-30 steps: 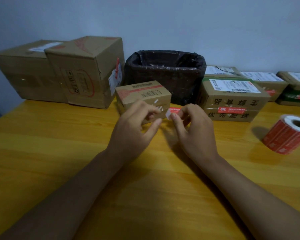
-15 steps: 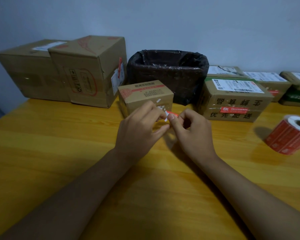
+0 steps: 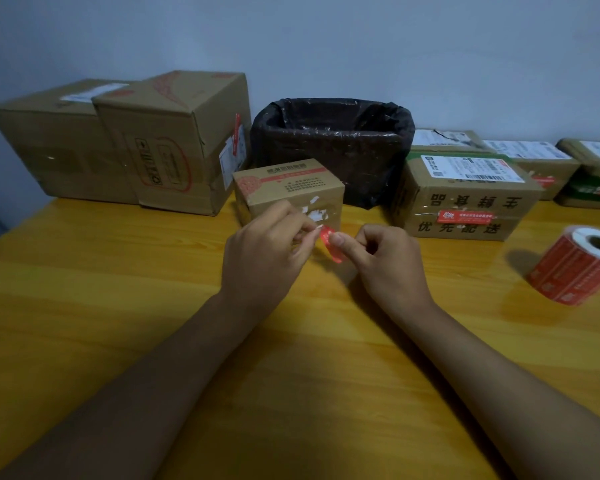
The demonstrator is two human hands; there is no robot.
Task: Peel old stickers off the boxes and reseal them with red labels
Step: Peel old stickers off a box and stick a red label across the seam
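Note:
A small cardboard box (image 3: pixel 284 185) stands on the yellow table (image 3: pixel 118 289) in front of the bin, with white sticker scraps on its near face. Just in front of it, my two hands meet over a red label (image 3: pixel 330 247). My right hand (image 3: pixel 385 265) pinches the label between thumb and forefinger. My left hand (image 3: pixel 264 254) pinches its upper end, where a white backing edge shows. A roll of red labels (image 3: pixel 579 265) lies on its side at the right.
A black-lined bin (image 3: pixel 333 147) sits at the back centre. Two large boxes (image 3: pixel 160 140) stand at the back left. Several parcels (image 3: pixel 465 195) line the back right; the nearest carries a red label. The wall runs close behind them.
The label has turned from flat and sideways to hanging slanted downward between my fingers. Both hands stayed close together in front of the small box.

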